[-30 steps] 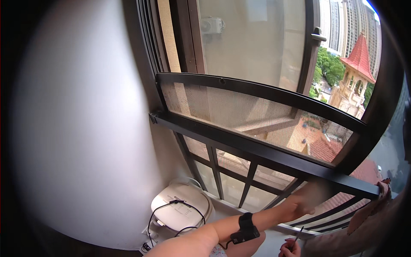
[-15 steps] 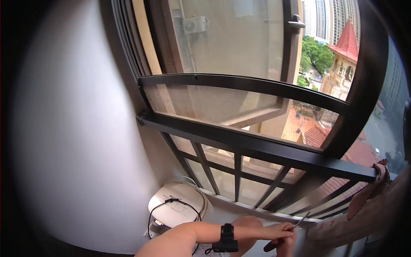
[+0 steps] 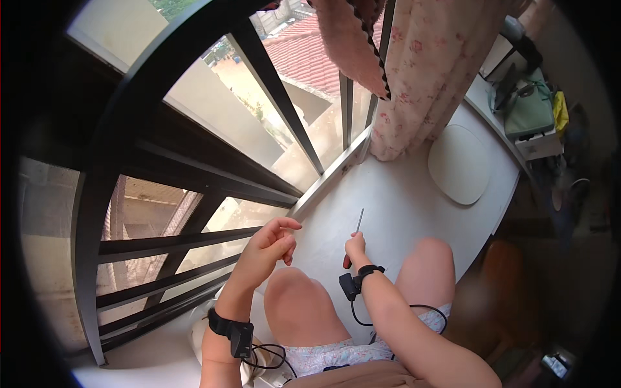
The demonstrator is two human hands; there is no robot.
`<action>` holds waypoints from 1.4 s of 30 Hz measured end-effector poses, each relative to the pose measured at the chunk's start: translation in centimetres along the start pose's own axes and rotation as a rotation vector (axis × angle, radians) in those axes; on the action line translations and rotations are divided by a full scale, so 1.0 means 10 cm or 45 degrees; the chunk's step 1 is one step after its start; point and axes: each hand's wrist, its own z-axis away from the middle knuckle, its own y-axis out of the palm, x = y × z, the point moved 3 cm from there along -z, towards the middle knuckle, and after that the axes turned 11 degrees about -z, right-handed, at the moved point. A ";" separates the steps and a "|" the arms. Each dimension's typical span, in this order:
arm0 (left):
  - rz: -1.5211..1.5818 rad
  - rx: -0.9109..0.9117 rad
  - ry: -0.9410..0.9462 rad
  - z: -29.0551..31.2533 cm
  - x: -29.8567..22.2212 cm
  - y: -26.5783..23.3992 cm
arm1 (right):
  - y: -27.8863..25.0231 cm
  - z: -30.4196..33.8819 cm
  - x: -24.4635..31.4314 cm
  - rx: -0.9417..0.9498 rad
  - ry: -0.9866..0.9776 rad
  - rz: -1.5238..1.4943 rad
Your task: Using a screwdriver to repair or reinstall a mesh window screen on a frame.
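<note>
A screwdriver (image 3: 360, 220) with a thin metal shaft and a dark red handle is held in my right hand (image 3: 355, 245). Its fingers wrap round the handle, and the shaft points up and away from me. To the left, above my knee, my left hand (image 3: 273, 246) hangs in the air with loosely bent, parted fingers and nothing in them. It is closest to the window's dark railing (image 3: 259, 234). Below both hands lies the white sill surface (image 3: 394, 200), where I sit with my knees raised.
Dark window bars (image 3: 272, 84) stand along the left. A floral curtain (image 3: 414, 71) and a pink cloth (image 3: 352, 52) hang ahead. A flat, pale rounded lid or panel (image 3: 459, 165) lies at the right, near a green bag (image 3: 529, 113). Black cables run from my wrist straps.
The view has swung right, away from the window and white appliance. My hands, together at the screwdriver before, are now apart; the right one keeps it.
</note>
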 end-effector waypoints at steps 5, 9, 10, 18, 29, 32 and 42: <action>-0.236 -0.007 -0.144 -0.05 0.12 -0.42 | 0.09 -0.17 -0.06 -0.023 0.111 0.132; -0.360 0.255 -0.326 -0.68 0.48 -0.43 | -0.11 -0.58 0.15 -0.146 0.021 0.185; -0.447 0.355 -0.321 -0.94 0.62 -0.36 | -0.17 -0.65 0.16 -0.109 -0.001 0.075; -1.656 0.242 0.478 -2.93 1.83 0.22 | -0.21 -0.85 0.30 -0.124 -0.211 0.135; -2.723 -0.190 0.643 -4.06 2.35 0.50 | -0.30 -0.88 0.13 -0.067 -0.409 0.192; -2.742 -0.123 0.551 -4.14 2.40 0.55 | -0.32 -0.90 0.18 -0.099 -0.421 0.186; -1.344 -0.347 0.559 -2.99 1.40 0.51 | -0.27 -1.02 0.11 0.081 -0.378 0.076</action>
